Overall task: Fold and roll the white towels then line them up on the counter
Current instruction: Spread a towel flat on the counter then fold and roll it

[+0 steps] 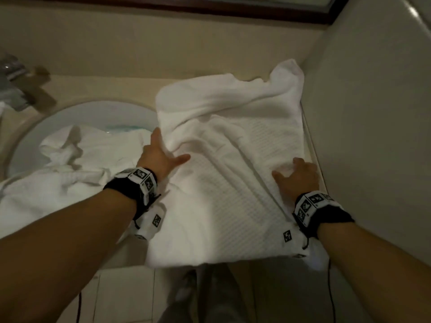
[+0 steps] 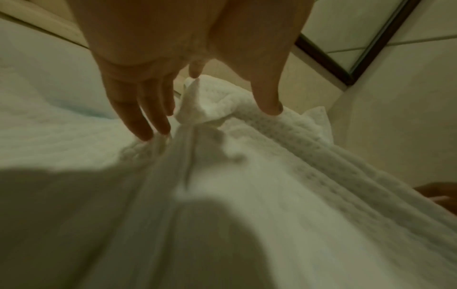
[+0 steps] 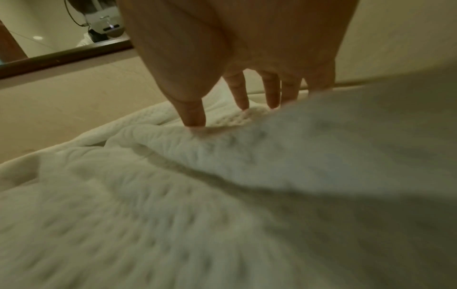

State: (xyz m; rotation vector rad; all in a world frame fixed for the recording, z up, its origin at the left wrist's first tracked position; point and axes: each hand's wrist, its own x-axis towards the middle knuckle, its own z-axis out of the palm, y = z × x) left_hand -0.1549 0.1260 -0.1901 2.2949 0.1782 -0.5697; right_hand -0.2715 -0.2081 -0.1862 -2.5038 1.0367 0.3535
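Observation:
A white waffle-weave towel (image 1: 228,194) lies spread and wrinkled on the beige counter (image 1: 112,86), its far end bunched against the right wall. My left hand (image 1: 163,155) presses on the towel's left side with fingers spread and straight. In the left wrist view the left hand (image 2: 207,109) touches a raised fold of the towel (image 2: 247,185) with its fingertips. My right hand (image 1: 296,174) rests on the towel's right side near the wall. The right wrist view shows the right hand (image 3: 235,111) with straight fingers touching the towel (image 3: 173,195). A second white towel (image 1: 70,157) lies crumpled over the sink.
The sink basin (image 1: 98,115) is at the left, with a metal faucet (image 1: 14,82) behind it. A wall (image 1: 373,113) bounds the counter on the right. A dark mirror frame (image 1: 210,7) runs along the back. Tiled floor (image 1: 121,294) shows below the counter's front edge.

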